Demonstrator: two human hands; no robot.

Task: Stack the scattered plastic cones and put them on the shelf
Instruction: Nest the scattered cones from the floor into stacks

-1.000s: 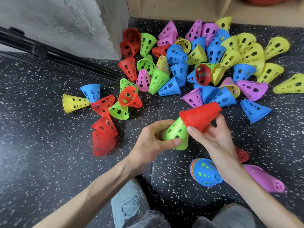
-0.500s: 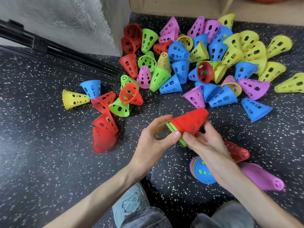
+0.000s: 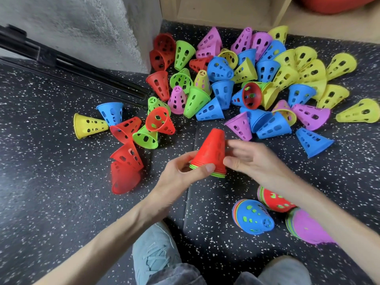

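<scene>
My left hand (image 3: pixel 183 174) grips the rim of a small stack of cones (image 3: pixel 211 152), red outside with green rims showing underneath, held above the floor with its tip pointing away. My right hand (image 3: pixel 253 159) is beside the stack on its right, fingers relaxed and touching its side. Several loose perforated cones in red, green, blue, yellow and pink lie in a heap (image 3: pixel 246 79) on the speckled floor beyond. A wooden shelf (image 3: pixel 226 11) stands at the top edge.
Three finished stacks lie by my right forearm: a blue-topped stack (image 3: pixel 254 217), a red stack (image 3: pixel 275 200) and a pink stack (image 3: pixel 306 227). A group of red cones (image 3: pixel 125 161) and a yellow cone (image 3: pixel 88 125) lie left. A concrete wall (image 3: pixel 82 27) and black rail (image 3: pixel 72 68) stand upper left. My shoe (image 3: pixel 154 249) is below.
The red cone has slid fully down over the green one, and the stack has turned from lying sideways to pointing away. My right hand has let go and opened beside it.
</scene>
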